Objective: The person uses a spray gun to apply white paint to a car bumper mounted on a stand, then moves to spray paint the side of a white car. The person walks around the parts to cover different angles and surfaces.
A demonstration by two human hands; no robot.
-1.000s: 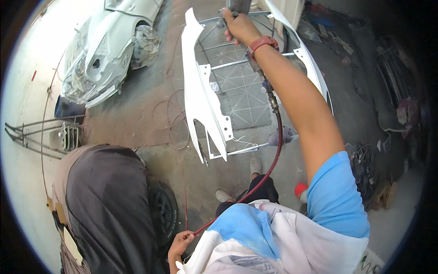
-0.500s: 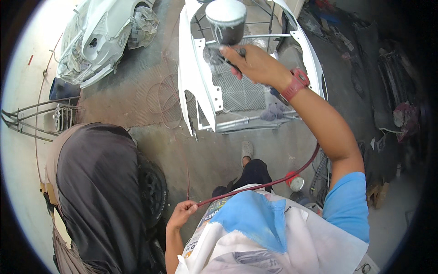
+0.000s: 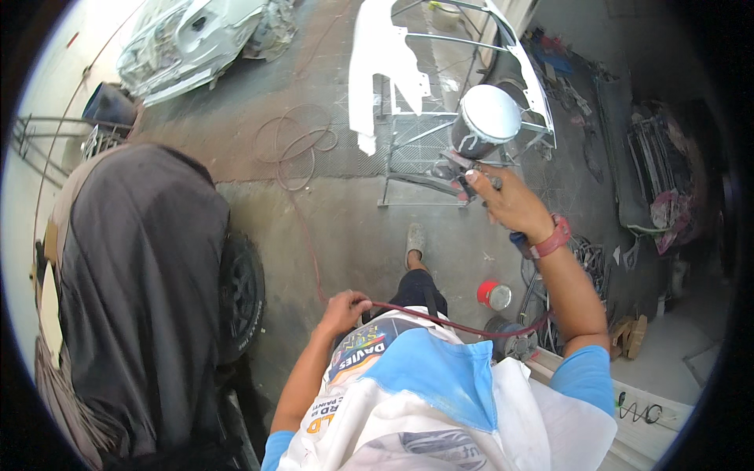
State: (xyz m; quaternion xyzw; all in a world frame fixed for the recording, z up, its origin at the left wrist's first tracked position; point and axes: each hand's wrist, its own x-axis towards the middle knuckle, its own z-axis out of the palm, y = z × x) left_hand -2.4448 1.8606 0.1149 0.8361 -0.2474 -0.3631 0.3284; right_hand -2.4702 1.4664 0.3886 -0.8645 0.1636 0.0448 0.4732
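Note:
My right hand (image 3: 512,202), with a red watch on its wrist, grips a paint spray gun (image 3: 459,171). On top of the gun sits a dark cup with a whitish, paint-streaked lid (image 3: 491,114). Beyond and left of the gun, a white car fender (image 3: 373,67) hangs on a metal rack (image 3: 390,177); another white panel (image 3: 522,67) is on the rack's right side. Low in front of my body, my left hand (image 3: 345,311) is closed around a dark red air hose (image 3: 428,315), which runs rightward across my apron.
A dark cloth covers a vehicle (image 3: 145,259) at left, its tyre (image 3: 243,294) showing. Coils of hose (image 3: 294,157) lie on the floor. A masked white car (image 3: 204,47) stands far left. A red-rimmed can (image 3: 495,295) is near my foot; clutter (image 3: 660,165) lines the right.
My right hand and the spray gun have come back toward me and right, away from the left fender. The rack now sits higher in view. My left hand still holds the hose.

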